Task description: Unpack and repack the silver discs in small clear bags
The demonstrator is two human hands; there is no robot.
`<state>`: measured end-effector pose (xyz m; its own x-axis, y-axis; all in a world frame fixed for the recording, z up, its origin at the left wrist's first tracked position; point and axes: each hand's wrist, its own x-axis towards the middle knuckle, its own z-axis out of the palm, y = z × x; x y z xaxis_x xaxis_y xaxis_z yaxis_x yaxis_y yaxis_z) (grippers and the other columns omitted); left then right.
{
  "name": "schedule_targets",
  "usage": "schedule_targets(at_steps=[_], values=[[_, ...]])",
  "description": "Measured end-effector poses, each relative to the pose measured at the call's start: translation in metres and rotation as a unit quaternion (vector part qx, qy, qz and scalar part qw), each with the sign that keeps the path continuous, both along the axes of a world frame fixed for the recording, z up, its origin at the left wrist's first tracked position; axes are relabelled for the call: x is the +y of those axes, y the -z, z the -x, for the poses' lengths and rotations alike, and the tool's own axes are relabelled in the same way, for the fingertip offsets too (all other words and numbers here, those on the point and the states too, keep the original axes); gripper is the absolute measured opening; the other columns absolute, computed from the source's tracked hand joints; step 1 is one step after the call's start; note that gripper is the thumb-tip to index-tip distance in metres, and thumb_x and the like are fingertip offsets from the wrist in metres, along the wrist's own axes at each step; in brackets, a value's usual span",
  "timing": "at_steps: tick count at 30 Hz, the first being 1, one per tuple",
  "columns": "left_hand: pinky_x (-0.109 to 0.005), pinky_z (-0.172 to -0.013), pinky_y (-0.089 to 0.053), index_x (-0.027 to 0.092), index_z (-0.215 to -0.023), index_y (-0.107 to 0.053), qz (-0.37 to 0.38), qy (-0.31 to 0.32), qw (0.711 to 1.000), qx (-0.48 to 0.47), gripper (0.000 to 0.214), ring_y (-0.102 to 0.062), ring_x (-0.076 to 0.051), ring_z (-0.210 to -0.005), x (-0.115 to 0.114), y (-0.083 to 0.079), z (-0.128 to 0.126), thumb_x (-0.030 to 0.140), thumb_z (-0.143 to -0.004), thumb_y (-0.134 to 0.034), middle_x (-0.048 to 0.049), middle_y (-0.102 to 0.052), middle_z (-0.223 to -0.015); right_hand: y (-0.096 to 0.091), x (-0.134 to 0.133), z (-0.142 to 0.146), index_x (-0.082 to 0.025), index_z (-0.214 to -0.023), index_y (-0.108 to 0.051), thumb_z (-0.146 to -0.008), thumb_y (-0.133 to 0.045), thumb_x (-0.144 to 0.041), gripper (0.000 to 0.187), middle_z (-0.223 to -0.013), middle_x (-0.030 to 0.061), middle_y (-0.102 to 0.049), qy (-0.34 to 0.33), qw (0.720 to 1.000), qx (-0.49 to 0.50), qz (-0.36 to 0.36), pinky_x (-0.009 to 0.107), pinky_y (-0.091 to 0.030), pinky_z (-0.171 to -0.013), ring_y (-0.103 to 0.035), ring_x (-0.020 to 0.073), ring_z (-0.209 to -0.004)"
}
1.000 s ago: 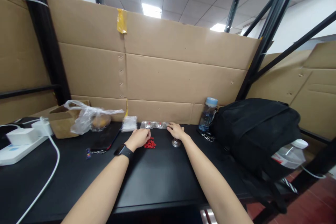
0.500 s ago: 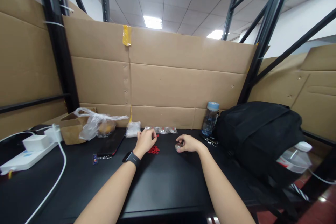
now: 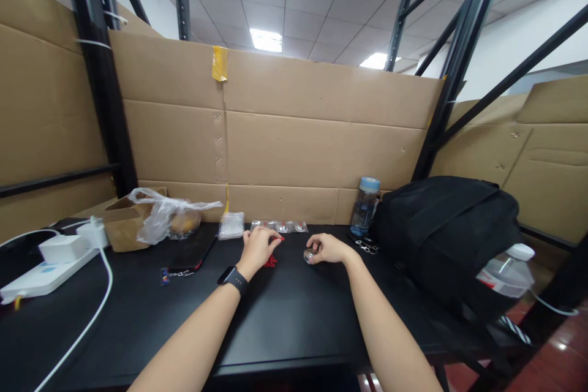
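Observation:
My left hand (image 3: 258,250), with a dark watch on its wrist, pinches a small red piece (image 3: 282,239) between thumb and fingers just above the table. Below and partly behind that hand lies a small heap of red pieces (image 3: 271,262). My right hand (image 3: 329,248) is closed on a small round clear case (image 3: 309,255) held at the table top; what is inside it is too small to make out. Behind both hands, a row of similar round clear cases (image 3: 283,227) lies along the cardboard wall, beside a stack of clear plastic bags (image 3: 231,225).
On the left are a white power strip (image 3: 55,272) with its cable, a brown paper bag (image 3: 124,229), a tied plastic bag (image 3: 158,220) and a dark phone (image 3: 195,251). A water bottle (image 3: 365,205) and black backpack (image 3: 445,239) stand right. Cardboard (image 3: 285,147) closes the back.
My left hand has moved slightly right with the red piece, away from the heap and toward the round case. My right hand stays nearly in place.

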<state>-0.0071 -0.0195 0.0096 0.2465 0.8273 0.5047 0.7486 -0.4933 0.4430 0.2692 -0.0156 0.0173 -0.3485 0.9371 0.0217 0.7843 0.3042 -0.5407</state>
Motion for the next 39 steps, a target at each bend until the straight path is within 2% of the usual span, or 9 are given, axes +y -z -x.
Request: schedule_targets(at_steps=[3,6,11,15,18,26,34,36,39], values=[[-0.042,-0.095,-0.033,0.030,-0.088,-0.077,-0.017,0.002,1.000,-0.011,0.009,-0.053,-0.027,-0.114,0.002,0.001,-0.001,0.032,-0.089,-0.069,-0.0023,-0.072,-0.106,-0.002,-0.001,0.001,-0.018,-0.102,-0.072,-0.057,-0.088,-0.029,0.049,-0.083,-0.0008,-0.067,-0.007,0.999,0.039,-0.013,0.023,-0.045,-0.064,-0.059,0.0124,-0.069],[-0.041,-0.094,-0.036,0.028,-0.088,-0.077,-0.041,-0.007,0.999,-0.033,0.010,-0.053,-0.027,-0.113,0.003,0.001,-0.003,0.031,-0.089,-0.068,-0.0034,-0.068,-0.109,-0.005,-0.004,0.012,-0.018,-0.105,-0.070,-0.058,-0.087,-0.026,0.050,-0.092,0.0018,-0.067,-0.012,0.989,0.138,-0.053,0.025,-0.049,-0.067,-0.060,0.0129,-0.073],[-0.042,-0.094,-0.039,0.029,-0.092,-0.076,-0.065,0.006,0.995,-0.074,0.011,-0.054,-0.025,-0.111,0.003,0.003,-0.010,0.033,-0.090,-0.066,-0.0036,-0.063,-0.112,-0.009,-0.012,0.052,-0.021,-0.108,-0.066,-0.063,-0.086,-0.034,0.051,-0.111,0.0065,-0.068,-0.030,0.928,0.362,-0.081,0.030,-0.055,-0.075,-0.066,0.0188,-0.091],[-0.044,-0.095,-0.040,0.030,-0.093,-0.077,-0.071,-0.011,0.991,-0.109,0.011,-0.052,-0.026,-0.114,0.002,0.003,-0.013,0.032,-0.089,-0.067,-0.0050,-0.061,-0.116,-0.007,-0.018,0.081,-0.021,-0.105,-0.066,-0.066,-0.086,-0.036,0.046,-0.108,0.0067,-0.071,-0.049,0.888,0.453,-0.061,0.036,-0.057,-0.085,-0.069,0.0226,-0.099],[-0.045,-0.096,-0.040,0.030,-0.092,-0.077,-0.073,-0.016,0.990,-0.123,0.010,-0.051,-0.027,-0.114,0.002,0.002,-0.013,0.031,-0.088,-0.068,-0.0056,-0.060,-0.116,-0.004,-0.019,0.087,-0.021,-0.103,-0.066,-0.066,-0.087,-0.036,0.045,-0.104,0.0069,-0.073,-0.048,0.878,0.472,-0.063,0.040,-0.056,-0.092,-0.070,0.0236,-0.100],[-0.045,-0.097,-0.041,0.030,-0.092,-0.077,-0.074,-0.002,0.989,-0.131,0.009,-0.052,-0.026,-0.113,-0.002,0.001,-0.014,0.029,-0.086,-0.069,-0.0046,-0.059,-0.115,-0.003,-0.018,0.083,-0.020,-0.099,-0.069,-0.061,-0.090,-0.035,0.045,-0.106,0.0072,-0.073,-0.039,0.880,0.470,-0.059,0.038,-0.056,-0.091,-0.072,0.0221,-0.094],[-0.045,-0.098,-0.039,0.028,-0.087,-0.077,-0.116,-0.005,0.990,-0.084,0.008,-0.049,-0.027,-0.114,-0.007,-0.001,-0.012,0.025,-0.085,-0.070,-0.0055,-0.058,-0.117,0.002,-0.014,0.081,-0.018,-0.093,-0.070,-0.062,-0.089,-0.041,0.043,-0.098,0.0074,-0.075,-0.018,0.901,0.428,-0.065,0.034,-0.057,-0.077,-0.072,0.0207,-0.079],[-0.045,-0.098,-0.039,0.028,-0.086,-0.077,-0.109,-0.008,0.990,-0.085,0.007,-0.048,-0.027,-0.114,-0.005,0.000,-0.012,0.027,-0.085,-0.070,-0.0059,-0.058,-0.117,0.001,-0.015,0.079,-0.018,-0.094,-0.071,-0.064,-0.087,-0.042,0.041,-0.099,0.0071,-0.075,-0.024,0.910,0.410,-0.059,0.033,-0.056,-0.077,-0.071,0.0204,-0.081],[-0.045,-0.097,-0.040,0.027,-0.085,-0.076,-0.089,-0.017,0.991,-0.097,0.008,-0.048,-0.027,-0.114,-0.004,0.002,-0.012,0.031,-0.086,-0.069,-0.0060,-0.058,-0.117,-0.001,-0.015,0.076,-0.019,-0.096,-0.074,-0.077,-0.076,-0.049,0.035,-0.096,0.0073,-0.075,-0.033,0.923,0.379,-0.047,0.034,-0.055,-0.075,-0.071,0.0218,-0.084]])
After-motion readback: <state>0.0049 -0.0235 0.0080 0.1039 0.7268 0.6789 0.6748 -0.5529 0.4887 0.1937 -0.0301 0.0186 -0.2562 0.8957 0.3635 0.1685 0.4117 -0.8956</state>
